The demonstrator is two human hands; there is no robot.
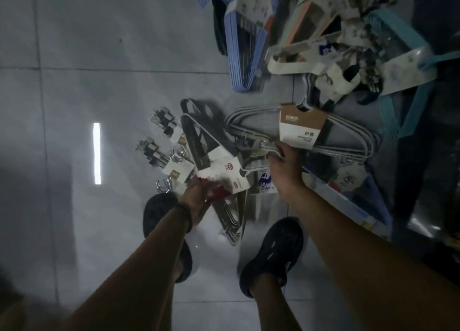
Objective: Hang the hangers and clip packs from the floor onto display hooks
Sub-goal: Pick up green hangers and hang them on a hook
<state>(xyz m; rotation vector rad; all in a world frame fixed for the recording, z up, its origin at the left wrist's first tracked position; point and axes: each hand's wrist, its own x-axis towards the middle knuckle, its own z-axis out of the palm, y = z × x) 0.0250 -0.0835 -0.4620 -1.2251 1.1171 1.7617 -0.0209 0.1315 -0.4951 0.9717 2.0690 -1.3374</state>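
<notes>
Bundles of hangers and clip packs lie on the grey tiled floor. My left hand [196, 201] grips a dark hanger pack with a red and white card label [221, 174], near my feet. My right hand [283, 166] grips the hooks of a grey wire hanger bundle [251, 126] with a brown and white card [301, 125]. Two clip packs [159, 141] with metal hooks lie on the floor to the left of the hangers.
Farther back lie blue hanger packs [239, 57], white hanger packs [298, 54] and teal hangers [403, 64]. A low shelf edge [348, 201] runs along the right. My two dark shoes [271, 253] stand on the floor below the hangers.
</notes>
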